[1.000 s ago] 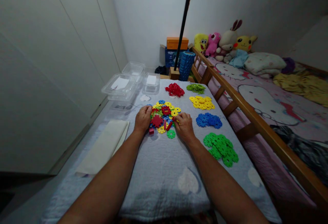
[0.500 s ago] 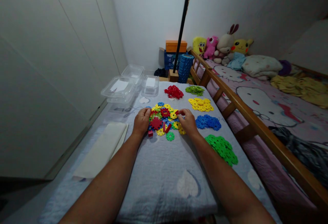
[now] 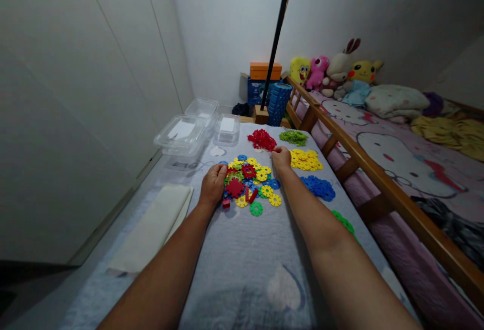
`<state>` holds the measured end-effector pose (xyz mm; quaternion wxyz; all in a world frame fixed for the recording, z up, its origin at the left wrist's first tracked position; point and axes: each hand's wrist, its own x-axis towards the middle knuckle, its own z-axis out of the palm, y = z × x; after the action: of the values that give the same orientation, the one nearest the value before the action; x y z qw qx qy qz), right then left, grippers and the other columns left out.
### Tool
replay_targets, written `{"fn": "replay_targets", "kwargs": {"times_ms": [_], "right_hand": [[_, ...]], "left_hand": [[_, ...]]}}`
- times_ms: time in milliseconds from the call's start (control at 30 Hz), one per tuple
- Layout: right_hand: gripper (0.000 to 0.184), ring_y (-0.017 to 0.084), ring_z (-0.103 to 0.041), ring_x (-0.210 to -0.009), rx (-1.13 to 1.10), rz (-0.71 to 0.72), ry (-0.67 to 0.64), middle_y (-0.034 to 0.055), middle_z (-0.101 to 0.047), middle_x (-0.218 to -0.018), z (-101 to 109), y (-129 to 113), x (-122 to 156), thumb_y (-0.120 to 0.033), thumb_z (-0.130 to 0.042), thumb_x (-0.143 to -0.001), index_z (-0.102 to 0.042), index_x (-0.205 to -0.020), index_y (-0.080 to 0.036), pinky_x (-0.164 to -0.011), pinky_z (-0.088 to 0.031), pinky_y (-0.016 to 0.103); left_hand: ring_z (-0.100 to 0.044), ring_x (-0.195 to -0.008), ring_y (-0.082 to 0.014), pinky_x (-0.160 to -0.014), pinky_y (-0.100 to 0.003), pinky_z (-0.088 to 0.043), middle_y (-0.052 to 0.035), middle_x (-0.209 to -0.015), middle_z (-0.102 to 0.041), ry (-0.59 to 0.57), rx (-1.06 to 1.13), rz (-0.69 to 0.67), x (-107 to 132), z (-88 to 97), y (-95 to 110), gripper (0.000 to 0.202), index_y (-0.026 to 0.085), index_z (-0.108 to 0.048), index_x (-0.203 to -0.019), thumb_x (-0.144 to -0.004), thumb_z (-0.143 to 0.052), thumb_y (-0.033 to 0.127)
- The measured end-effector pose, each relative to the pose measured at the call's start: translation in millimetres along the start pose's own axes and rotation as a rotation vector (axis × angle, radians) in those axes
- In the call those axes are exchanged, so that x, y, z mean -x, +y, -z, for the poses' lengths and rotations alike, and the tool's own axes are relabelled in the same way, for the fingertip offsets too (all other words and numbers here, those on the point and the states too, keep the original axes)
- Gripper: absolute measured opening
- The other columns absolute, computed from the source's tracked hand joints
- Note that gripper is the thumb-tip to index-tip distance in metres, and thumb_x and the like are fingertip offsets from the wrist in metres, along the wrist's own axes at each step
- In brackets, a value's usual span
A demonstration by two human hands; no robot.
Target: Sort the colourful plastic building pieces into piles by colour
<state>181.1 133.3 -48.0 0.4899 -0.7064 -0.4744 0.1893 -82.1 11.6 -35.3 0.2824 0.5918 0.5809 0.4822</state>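
A mixed pile of toothed plastic building discs (image 3: pixel 247 181) in yellow, blue, green and red lies in the middle of the cloth-covered table. My left hand (image 3: pixel 214 185) rests against the pile's left edge, its fingers curled together; whatever they grip is hidden. Beyond the pile on the right, my right hand (image 3: pixel 282 159) pinches a small red plastic piece (image 3: pixel 274 150) close to the heap of red pieces (image 3: pixel 261 139). Red sticks (image 3: pixel 253 196) and a small red block (image 3: pixel 226 203) lie at the pile's near side.
Sorted heaps of light green (image 3: pixel 294 137), yellow (image 3: pixel 307 159), blue (image 3: pixel 319 188) and green (image 3: pixel 343 222) pieces line the right side, the last partly behind my forearm. Clear plastic boxes (image 3: pixel 180 136) and a folded cream cloth (image 3: pixel 153 229) lie left. A wooden bed rail (image 3: pixel 351 165) borders the right.
My right hand has moved from the mixed pile away from me, carrying a small red piece to the red heap. My left hand stays at the pile's left edge. The view has shifted slightly.
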Motion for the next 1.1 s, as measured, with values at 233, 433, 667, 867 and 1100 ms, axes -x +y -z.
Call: {"fn": "replay_targets", "kwargs": {"times_ms": [233, 433, 667, 867, 1100], "right_hand": [[0.016, 0.02, -0.062, -0.078, -0.012, 0.031, 0.052, 0.0032, -0.071, -0.079, -22, -8, -36, -0.018, -0.053, -0.062, -0.065, -0.073, -0.02, -0.08, -0.048, 0.03], [0.015, 0.019, -0.059, -0.074, 0.032, 0.08, 0.02, 0.0023, -0.069, -0.075, -36, -19, -54, -0.018, -0.053, -0.061, -0.065, -0.07, -0.022, -0.08, -0.05, 0.03], [0.035, 0.02, -0.063, -0.087, 0.003, 0.087, -0.038, 0.003, -0.073, -0.087, -41, -14, -51, -0.016, -0.047, -0.06, -0.071, -0.083, -0.021, -0.092, -0.051, 0.032], [0.039, 0.024, -0.064, -0.099, -0.015, 0.199, -0.011, 0.0087, -0.073, -0.101, -12, -12, -25, -0.017, -0.048, -0.063, -0.073, -0.092, -0.018, -0.096, -0.05, 0.036], [0.02, 0.02, -0.063, -0.078, -0.036, 0.252, -0.243, 0.0044, -0.07, -0.083, 11, -22, 32, -0.025, -0.054, -0.074, -0.07, -0.084, -0.019, -0.079, -0.05, 0.032]], "left_hand": [[-0.066, -0.103, -0.0248, -0.099, -0.039, -0.048, -0.0085, -0.105, -0.073, 0.006, -0.008, -0.005, -1, -0.5, -1, 0.043, 0.02, -0.07, -0.1, -0.095, -0.042, 0.052], [-0.066, -0.102, -0.0243, -0.097, -0.038, -0.049, -0.0078, -0.101, -0.072, 0.004, -0.012, -0.004, 0, -0.6, 0, 0.042, 0.02, -0.07, -0.099, -0.096, -0.041, 0.051], [-0.065, -0.104, -0.0248, -0.098, -0.039, -0.049, -0.0086, -0.106, -0.073, 0.0, -0.01, 0.013, 1, 0.5, 5, 0.04, 0.02, -0.07, -0.102, -0.096, -0.042, 0.049], [-0.066, -0.105, -0.0253, -0.099, -0.04, -0.049, -0.0089, -0.106, -0.072, -0.002, -0.008, 0.01, 1, 0.0, 5, 0.041, 0.02, -0.07, -0.101, -0.095, -0.042, 0.05], [-0.065, -0.105, -0.0252, -0.1, -0.04, -0.048, -0.0091, -0.105, -0.072, -0.012, -0.008, 0.019, 1, 0.8, 5, 0.041, 0.02, -0.069, -0.101, -0.095, -0.041, 0.049]]}}
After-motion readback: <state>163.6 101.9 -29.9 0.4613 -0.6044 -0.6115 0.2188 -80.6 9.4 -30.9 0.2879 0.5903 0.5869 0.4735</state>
